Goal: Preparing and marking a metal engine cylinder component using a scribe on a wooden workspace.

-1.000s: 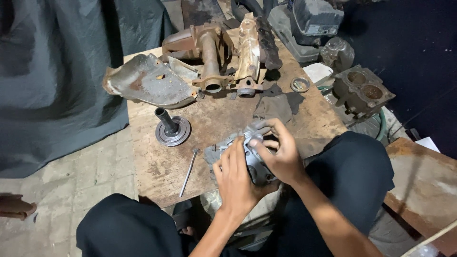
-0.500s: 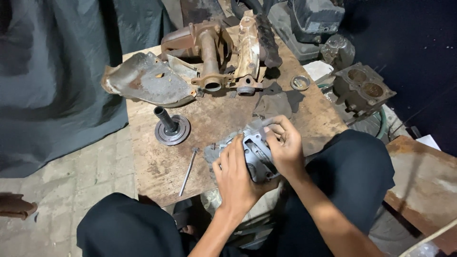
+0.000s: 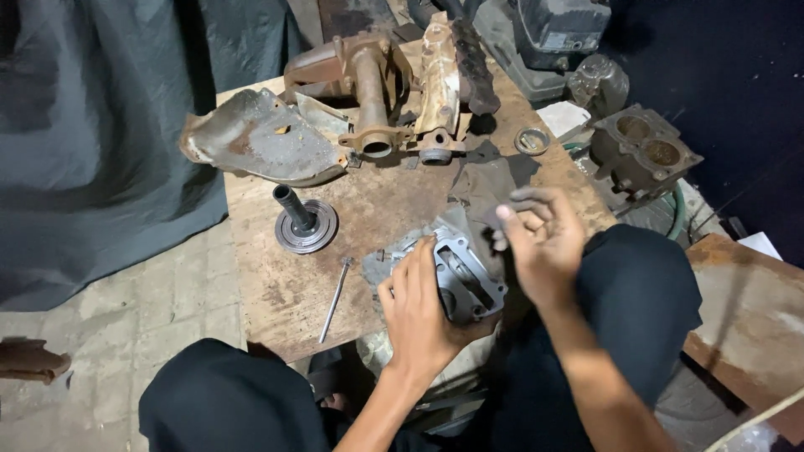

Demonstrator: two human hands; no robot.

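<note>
A grey metal engine part [image 3: 466, 278] with a rectangular flange lies at the near edge of a rusty wooden table [image 3: 285, 289]. My left hand [image 3: 421, 311] rests on it, fingers spread over its left side, holding it down. My right hand [image 3: 543, 238] hovers just right of the part, lifted off it, fingers loosely curled with nothing visible in them. A dark grey rag [image 3: 486, 188] lies under and behind the part.
A long bolt [image 3: 333, 299] lies left of the part. A round flanged shaft piece [image 3: 303, 223] stands further back. Rusty manifolds [image 3: 394, 92] and a bent metal cover [image 3: 260, 138] fill the far side. A small round cap [image 3: 532, 140] and a twin-bore block [image 3: 643, 153] sit right.
My right hand has lifted off the grey part and moved up and to the right. The left hand has stayed on the part.
</note>
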